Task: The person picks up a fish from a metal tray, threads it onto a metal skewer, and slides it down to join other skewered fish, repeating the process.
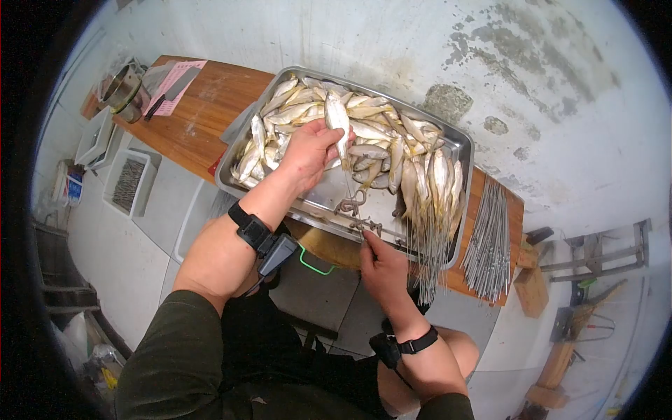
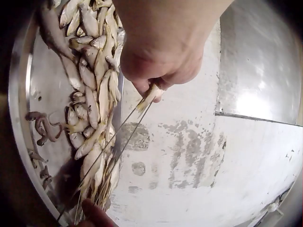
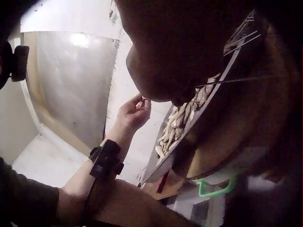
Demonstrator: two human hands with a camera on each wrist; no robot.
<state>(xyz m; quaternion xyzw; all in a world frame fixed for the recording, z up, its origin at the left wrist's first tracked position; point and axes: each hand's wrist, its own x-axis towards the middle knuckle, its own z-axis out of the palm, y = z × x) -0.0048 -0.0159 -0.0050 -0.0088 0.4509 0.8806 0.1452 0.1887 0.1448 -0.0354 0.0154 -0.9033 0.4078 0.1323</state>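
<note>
Head view: left hand [image 1: 313, 155] pinches one fish [image 1: 337, 115] above the tray [image 1: 383, 203]; right hand [image 1: 385, 269] grips thin skewers [image 2: 134, 132], nearer the wearer. Slick skin could let the fish twist, sending tips through its flank. Long axis runs away from wearer, tail toward skewers.

A knife [image 1: 180, 85] lies on pink paper [image 1: 168, 107] at the tabletop [image 1: 220, 87]'s left end, near a metal pot [image 1: 123, 91]. White bins [image 1: 149, 173] sit lower down. A green handle [image 1: 302, 257] shows nearer the person. The wall [image 1: 336, 31] has grey, flaking patches.
</note>
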